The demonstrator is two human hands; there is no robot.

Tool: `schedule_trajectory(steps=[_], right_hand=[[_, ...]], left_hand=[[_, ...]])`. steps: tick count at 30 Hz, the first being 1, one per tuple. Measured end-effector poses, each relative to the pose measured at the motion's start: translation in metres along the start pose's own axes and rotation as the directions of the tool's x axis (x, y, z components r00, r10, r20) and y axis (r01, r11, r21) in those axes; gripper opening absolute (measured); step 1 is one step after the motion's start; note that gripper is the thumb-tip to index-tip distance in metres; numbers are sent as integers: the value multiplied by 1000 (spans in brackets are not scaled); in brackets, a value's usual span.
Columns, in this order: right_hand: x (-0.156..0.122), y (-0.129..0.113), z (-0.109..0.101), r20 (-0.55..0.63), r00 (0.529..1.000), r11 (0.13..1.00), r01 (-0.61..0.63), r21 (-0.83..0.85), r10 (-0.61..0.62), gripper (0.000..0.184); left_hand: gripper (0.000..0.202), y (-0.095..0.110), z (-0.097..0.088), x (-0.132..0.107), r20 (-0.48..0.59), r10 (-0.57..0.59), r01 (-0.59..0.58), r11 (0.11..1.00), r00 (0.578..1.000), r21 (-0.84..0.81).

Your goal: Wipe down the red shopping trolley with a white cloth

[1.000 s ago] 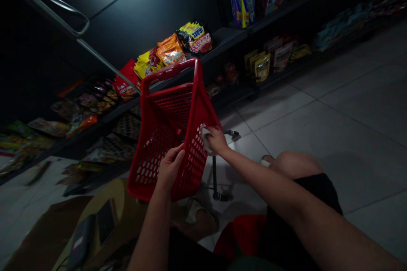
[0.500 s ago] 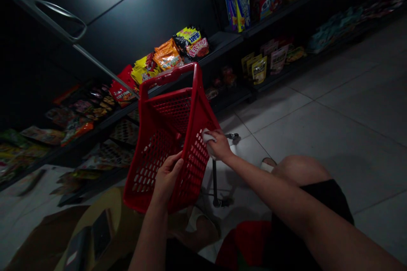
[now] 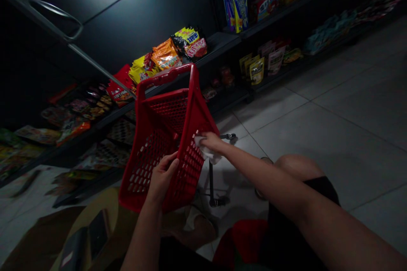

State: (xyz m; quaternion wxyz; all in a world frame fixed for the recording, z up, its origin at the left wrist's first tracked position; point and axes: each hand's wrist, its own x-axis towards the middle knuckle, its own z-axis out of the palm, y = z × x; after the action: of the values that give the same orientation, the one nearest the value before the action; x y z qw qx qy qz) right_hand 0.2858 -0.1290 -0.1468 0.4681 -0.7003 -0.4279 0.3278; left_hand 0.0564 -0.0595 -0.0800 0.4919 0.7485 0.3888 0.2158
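A red plastic shopping basket (image 3: 187,110) with perforated sides and a long metal pull handle (image 3: 98,67) stands tilted in front of me. Its near rim is gripped by my left hand (image 3: 163,174), thumb on one side and the fingers partly hidden behind the edge. Against the outer right side, my right hand (image 3: 211,141) presses a white cloth (image 3: 206,152), which hangs loosely below the fingers. Under the basket a dark metal leg with small wheels (image 3: 217,201) rests on the tiles.
Shelves (image 3: 222,44) with snack packets (image 3: 167,54) run behind the basket. At lower left, a round tan stool (image 3: 111,203) bears two dark flat objects (image 3: 98,233). Red fabric (image 3: 248,237) lies near my legs. Light tiles (image 3: 286,123) cover the floor at right.
My right hand has slid slightly left along the basket's side, and more of the white cloth now hangs below it. The left hand keeps its hold; the whole view has shifted a little.
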Motion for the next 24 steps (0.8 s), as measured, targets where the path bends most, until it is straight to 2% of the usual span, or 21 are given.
schedule_trajectory(steps=[2,3,5,8,11,15,19,22,24], right_hand=[[3,-4,-13,69,997,999,-36,16,35,37],[3,-5,-19,76,997,1000,-7,15,6,35],[0,-4,-25,87,988,992,125,14,-125,33],[-9,-1,-20,77,919,920,390,-31,-387,36],[-17,1,-9,73,870,848,492,-196,-487,37],[-27,-2,0,55,877,778,450,-438,-477,34],[-34,-6,4,83,891,729,415,-544,-446,38],[-29,-8,10,51,925,804,355,-477,-378,40],[-21,-9,14,26,955,913,291,-286,-296,41]], left_hand=[[57,1,-2,-1,10,-53,53,998,999,-33],[58,1,-2,-2,15,-70,71,996,997,-46],[60,2,-3,-2,17,-80,81,995,997,-59],[60,2,-3,-1,27,-62,63,997,998,-52],[57,0,-2,0,51,-47,49,998,998,-44],[52,-2,-1,1,50,-31,32,999,998,-34],[49,0,-1,3,41,11,-11,1000,999,0],[49,1,0,5,28,19,-19,1000,999,3],[51,0,0,6,10,13,-13,1000,1000,-8]])
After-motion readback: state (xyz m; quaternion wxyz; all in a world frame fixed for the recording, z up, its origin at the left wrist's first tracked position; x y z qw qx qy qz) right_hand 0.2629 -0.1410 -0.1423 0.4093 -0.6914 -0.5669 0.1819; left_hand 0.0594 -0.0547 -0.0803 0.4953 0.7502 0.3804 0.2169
